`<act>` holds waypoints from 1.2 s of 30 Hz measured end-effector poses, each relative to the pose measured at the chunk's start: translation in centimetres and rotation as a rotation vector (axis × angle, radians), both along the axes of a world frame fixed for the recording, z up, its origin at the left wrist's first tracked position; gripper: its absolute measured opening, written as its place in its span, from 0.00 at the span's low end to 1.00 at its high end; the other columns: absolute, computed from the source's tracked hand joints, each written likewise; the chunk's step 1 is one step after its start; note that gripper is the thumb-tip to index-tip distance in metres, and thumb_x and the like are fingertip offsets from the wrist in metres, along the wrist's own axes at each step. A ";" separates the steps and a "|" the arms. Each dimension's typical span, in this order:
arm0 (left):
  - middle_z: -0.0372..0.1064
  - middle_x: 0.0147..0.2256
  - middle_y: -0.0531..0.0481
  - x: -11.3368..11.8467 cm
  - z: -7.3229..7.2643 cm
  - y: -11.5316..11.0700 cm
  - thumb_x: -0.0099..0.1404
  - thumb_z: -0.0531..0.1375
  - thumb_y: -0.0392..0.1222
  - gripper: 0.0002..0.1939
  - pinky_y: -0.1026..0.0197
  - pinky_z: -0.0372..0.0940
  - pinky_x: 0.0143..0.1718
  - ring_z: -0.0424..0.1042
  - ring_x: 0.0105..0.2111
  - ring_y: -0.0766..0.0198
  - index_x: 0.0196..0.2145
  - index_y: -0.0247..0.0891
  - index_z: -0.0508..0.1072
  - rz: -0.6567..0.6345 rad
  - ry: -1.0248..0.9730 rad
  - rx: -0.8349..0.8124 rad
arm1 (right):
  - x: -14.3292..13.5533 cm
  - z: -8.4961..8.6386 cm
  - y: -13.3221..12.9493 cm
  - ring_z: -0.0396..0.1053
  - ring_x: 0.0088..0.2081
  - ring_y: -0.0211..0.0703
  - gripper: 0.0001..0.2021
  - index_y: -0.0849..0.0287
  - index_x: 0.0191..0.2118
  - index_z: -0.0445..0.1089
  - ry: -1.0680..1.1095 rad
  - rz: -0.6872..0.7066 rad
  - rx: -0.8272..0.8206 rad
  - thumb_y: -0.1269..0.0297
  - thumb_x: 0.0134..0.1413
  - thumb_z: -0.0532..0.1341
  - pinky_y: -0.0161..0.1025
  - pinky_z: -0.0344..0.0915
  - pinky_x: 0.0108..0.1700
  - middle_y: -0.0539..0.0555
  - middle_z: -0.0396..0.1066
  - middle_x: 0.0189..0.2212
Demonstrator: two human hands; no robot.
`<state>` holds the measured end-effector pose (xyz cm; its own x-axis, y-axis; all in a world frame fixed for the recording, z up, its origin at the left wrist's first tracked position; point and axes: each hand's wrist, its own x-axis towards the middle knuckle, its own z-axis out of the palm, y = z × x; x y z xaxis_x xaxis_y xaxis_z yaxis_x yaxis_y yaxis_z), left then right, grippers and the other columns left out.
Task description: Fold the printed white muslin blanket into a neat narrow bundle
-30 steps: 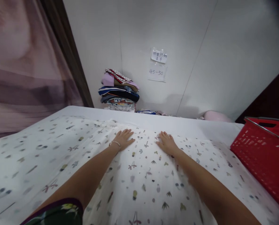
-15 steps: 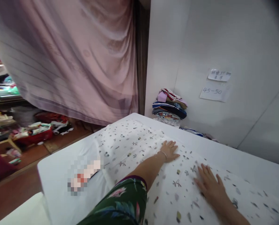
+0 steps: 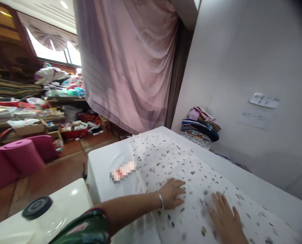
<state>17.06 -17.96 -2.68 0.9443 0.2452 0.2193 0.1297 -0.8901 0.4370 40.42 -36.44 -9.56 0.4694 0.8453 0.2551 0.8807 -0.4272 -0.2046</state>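
A white fabric [image 3: 171, 159] printed with small leaf and dragonfly shapes lies spread along the white table. My left hand [image 3: 171, 194], with a bracelet at the wrist, rests on it palm down, fingers spread. To its right, my right hand [image 3: 224, 217] also lies flat on the print, fingers stretched out and slightly blurred. Neither hand grips anything. Beside the fabric's left edge is a sheer, see-through layer [image 3: 120, 152] with a blurred-out patch over it.
The white table [image 3: 102, 159] has a corner at the left. A cream container with a black cap [image 3: 37, 207] stands near left. Folded clothes [image 3: 200, 125] are stacked by the wall. A pink curtain [image 3: 130, 67] hangs behind; pink rolls [image 3: 21, 156] and cluttered boxes [image 3: 29, 127] fill the left.
My left hand has drawn back toward me over the fabric, while my right hand stays flat nearby. The view has turned left, bringing the capped container and pink rolls into sight.
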 end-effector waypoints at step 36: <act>0.53 0.61 0.45 -10.1 -1.9 -1.2 0.65 0.48 0.50 0.25 0.47 0.45 0.60 0.49 0.61 0.55 0.57 0.39 0.62 0.400 0.222 0.202 | -14.7 6.8 -17.5 0.40 0.64 0.48 0.25 0.52 0.62 0.53 0.195 0.041 0.118 0.53 0.62 0.48 0.53 0.42 0.63 0.54 0.43 0.64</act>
